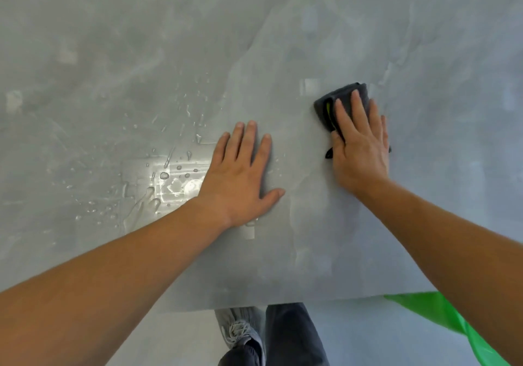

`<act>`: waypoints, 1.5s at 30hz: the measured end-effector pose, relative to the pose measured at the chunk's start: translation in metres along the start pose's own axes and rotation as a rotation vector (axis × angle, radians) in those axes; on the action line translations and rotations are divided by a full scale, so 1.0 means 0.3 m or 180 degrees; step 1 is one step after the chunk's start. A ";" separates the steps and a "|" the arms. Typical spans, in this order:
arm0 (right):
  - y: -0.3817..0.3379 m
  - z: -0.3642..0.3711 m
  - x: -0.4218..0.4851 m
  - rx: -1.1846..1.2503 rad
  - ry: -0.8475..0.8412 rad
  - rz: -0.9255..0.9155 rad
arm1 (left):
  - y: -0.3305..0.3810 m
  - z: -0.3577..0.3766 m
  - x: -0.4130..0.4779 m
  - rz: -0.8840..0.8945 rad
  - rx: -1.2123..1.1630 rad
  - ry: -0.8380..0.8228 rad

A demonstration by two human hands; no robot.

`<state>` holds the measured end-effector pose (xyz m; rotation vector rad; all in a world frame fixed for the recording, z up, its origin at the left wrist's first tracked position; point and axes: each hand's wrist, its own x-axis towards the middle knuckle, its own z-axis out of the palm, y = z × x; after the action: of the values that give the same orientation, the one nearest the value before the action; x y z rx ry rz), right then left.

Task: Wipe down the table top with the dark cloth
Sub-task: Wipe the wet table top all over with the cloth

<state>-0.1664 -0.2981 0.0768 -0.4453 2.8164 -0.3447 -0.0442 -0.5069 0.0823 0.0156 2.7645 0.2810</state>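
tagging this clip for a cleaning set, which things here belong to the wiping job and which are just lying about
Part of the job:
dark cloth, pressed under the flat right hand
table top
water drops on its left part
left hand, flat on the table

Just there:
green plastic sheet below the table edge
grey shoe on the floor

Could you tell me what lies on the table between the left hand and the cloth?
Nothing: in the head view, bare table top separates the left hand from the cloth under the right hand.
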 end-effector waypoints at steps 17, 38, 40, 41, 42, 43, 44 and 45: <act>-0.017 -0.021 0.181 -0.0111 0.0048 -0.0405 | -0.018 -0.100 0.232 -0.0347 -0.0049 0.0140; 0.054 -0.127 0.494 -0.0181 -0.0241 -0.0993 | -0.093 -0.198 0.365 -0.0153 -0.0113 0.0439; 0.018 -0.150 0.601 0.0008 -0.0117 -0.0373 | -0.137 -0.226 0.441 -0.0157 -0.0113 0.0435; -0.009 -0.150 0.624 0.0026 -0.0052 -0.0179 | -0.158 -0.240 0.478 -0.0187 -0.0112 0.0435; -0.036 -0.142 0.624 -0.0010 -0.0014 -0.0114 | -0.179 -0.253 0.514 -0.0229 -0.0098 0.0422; -0.056 -0.132 0.603 -0.0069 -0.0014 -0.0185 | -0.198 -0.264 0.545 -0.0289 -0.0066 0.0391; -0.065 -0.120 0.572 -0.0143 -0.0055 -0.0381 | -0.214 -0.271 0.571 -0.0368 -0.0026 0.0353; -0.067 -0.108 0.537 -0.0226 -0.0110 -0.0645 | -0.227 -0.275 0.589 -0.0445 0.0003 0.0310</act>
<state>-0.3186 -0.3638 0.0766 -0.7477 2.7628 -0.2746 -0.2369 -0.5814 0.0821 -0.1951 2.8449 0.2494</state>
